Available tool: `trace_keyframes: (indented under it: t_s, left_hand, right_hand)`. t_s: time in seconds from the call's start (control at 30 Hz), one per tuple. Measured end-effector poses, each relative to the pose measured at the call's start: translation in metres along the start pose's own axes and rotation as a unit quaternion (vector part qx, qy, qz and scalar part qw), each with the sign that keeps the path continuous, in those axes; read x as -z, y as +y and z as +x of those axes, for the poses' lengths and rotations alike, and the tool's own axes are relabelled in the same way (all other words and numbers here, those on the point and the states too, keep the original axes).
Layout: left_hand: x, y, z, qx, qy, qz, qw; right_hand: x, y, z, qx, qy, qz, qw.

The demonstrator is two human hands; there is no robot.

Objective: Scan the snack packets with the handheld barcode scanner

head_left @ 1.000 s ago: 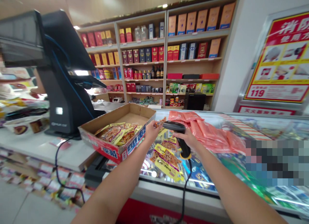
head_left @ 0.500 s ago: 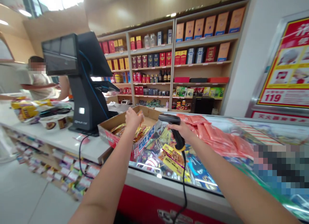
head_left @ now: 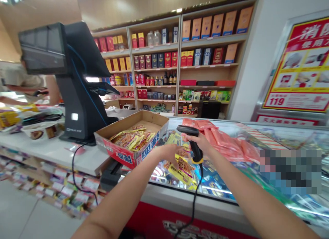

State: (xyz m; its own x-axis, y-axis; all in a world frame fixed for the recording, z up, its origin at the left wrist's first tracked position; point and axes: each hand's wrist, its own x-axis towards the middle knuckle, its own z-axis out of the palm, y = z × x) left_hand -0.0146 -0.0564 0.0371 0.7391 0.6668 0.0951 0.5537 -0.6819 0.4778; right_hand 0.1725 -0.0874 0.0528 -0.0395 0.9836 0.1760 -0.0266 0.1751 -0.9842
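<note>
My right hand (head_left: 202, 144) is wrapped round the handle of a black barcode scanner (head_left: 195, 148), whose cord hangs down over the counter front. My left hand (head_left: 171, 154) is over the glass top, at the yellow snack packets (head_left: 182, 170) lying there. Its fingers are smeared and partly hidden, so whether they grip a packet does not show. To the left of that hand stands an open cardboard box (head_left: 120, 156) with more yellow snack packets (head_left: 136, 138) in it.
A dark checkout terminal (head_left: 77, 88) stands left of the box, its cable (head_left: 74, 170) hanging down. Pink-orange bags (head_left: 226, 143) lie on the glass-topped freezer to the right. Behind the terminal is another person (head_left: 28, 81). Shelves with boxed goods (head_left: 156, 60) line the back.
My left hand has left the cardboard box and moved right, down to the packets on the glass. The scanner stays in my right hand. The view has turned slightly right.
</note>
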Motion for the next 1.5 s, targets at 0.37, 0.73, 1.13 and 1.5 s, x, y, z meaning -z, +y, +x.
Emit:
trace_keyframes:
  t_s: [0.37, 0.73, 1.13, 1.5]
  left_hand:
    - [-0.025, -0.015, 0.062, 0.082, 0.101, 0.126, 0.983]
    - [-0.019, -0.063, 0.066, 0.056, 0.334, -0.439, 0.832]
    - [-0.020, -0.059, 0.048, 0.048, 0.196, -0.657, 0.726]
    - [-0.039, -0.062, 0.052, 0.118, 0.166, -0.641, 0.740]
  right_hand:
    - [0.021, 0.028, -0.001, -0.027, 0.020, -0.002, 0.999]
    - [0.023, 0.028, -0.003, 0.000, 0.000, 0.002, 1.000]
    - [0.014, 0.023, -0.017, 0.023, -0.082, 0.056, 0.995]
    - [0.007, 0.020, -0.022, 0.023, -0.137, 0.045, 0.989]
